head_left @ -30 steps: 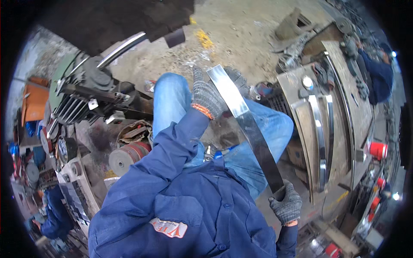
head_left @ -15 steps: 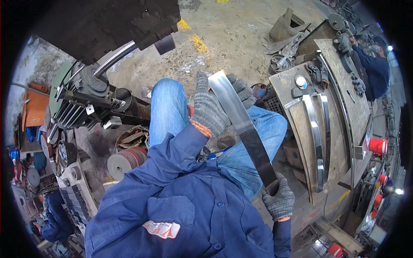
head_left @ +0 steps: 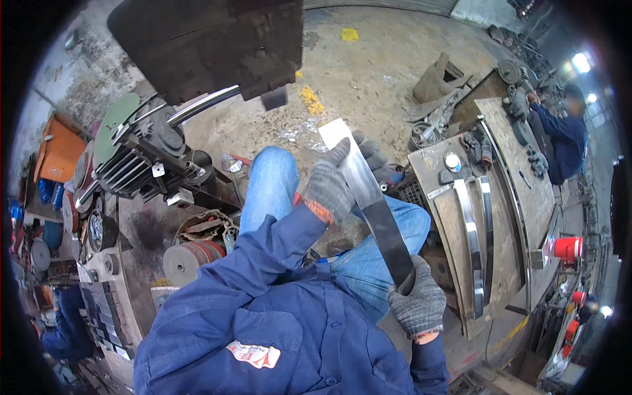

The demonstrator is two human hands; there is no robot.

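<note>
A broad, slightly bent metal strip [head_left: 368, 187] lies slantwise across my lap, bright at its far end and dark toward the near end. My left hand [head_left: 331, 184], in a grey knitted glove, is closed around the far part. Its thumb presses on the face, while gloved fingertips show past the opposite edge. At the lower end my right hand [head_left: 419, 303], gloved alike, grips the strip, its fingers partly hidden beneath. Two long curved metal strips [head_left: 470, 240] [head_left: 487, 237] rest on a wooden board [head_left: 503, 283] to the right.
A machine with a shiny shaft [head_left: 204, 105] and dark plate [head_left: 217, 46] stands ahead left. Abrasive discs [head_left: 191, 257] are stacked by my left knee. Gloves [head_left: 477, 146] and a small round tin [head_left: 452, 162] sit on the board. Another person [head_left: 563, 138] is at far right.
My left thumb has come over the strip's face, where it was beside the edge. My right hand and the near end have shifted slightly left. The view has tilted up.
</note>
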